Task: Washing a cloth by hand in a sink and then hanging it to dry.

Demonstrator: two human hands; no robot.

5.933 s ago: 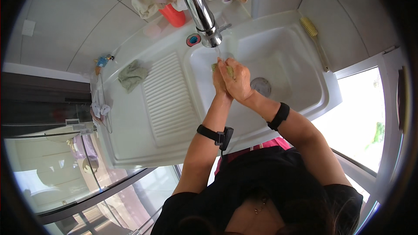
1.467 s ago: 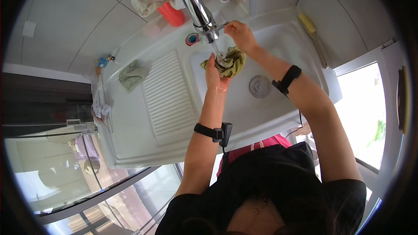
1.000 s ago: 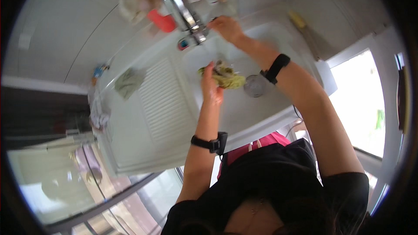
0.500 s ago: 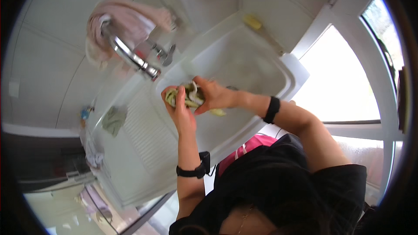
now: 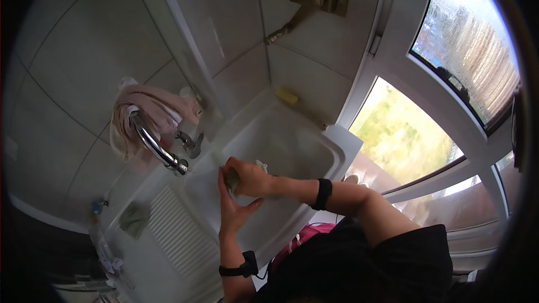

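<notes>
Both of my hands meet over the white sink (image 5: 210,199), close to the end of the tap. A crumpled greenish cloth (image 5: 232,180) is bunched between them, and a small whitish part of it shows past the knuckles. My right hand (image 5: 250,178) is curled in a fist over the cloth. Beneath and beside it, my left hand (image 5: 236,209) cups the cloth against its palm, its thumb sticking out to the right. Most of the cloth is hidden by the fingers.
A curved chrome tap (image 5: 160,148) with pink towels (image 5: 149,106) draped on it stands left of the hands. A ribbed drainboard (image 5: 179,235) carries a grey-green cloth (image 5: 135,219). A yellow brush (image 5: 287,96) lies at the back rim. The window (image 5: 404,126) is on the right.
My view has tilted up, bringing in a wall fitting and more window. My right hand has closed over the cloth, which was more exposed between both hands.
</notes>
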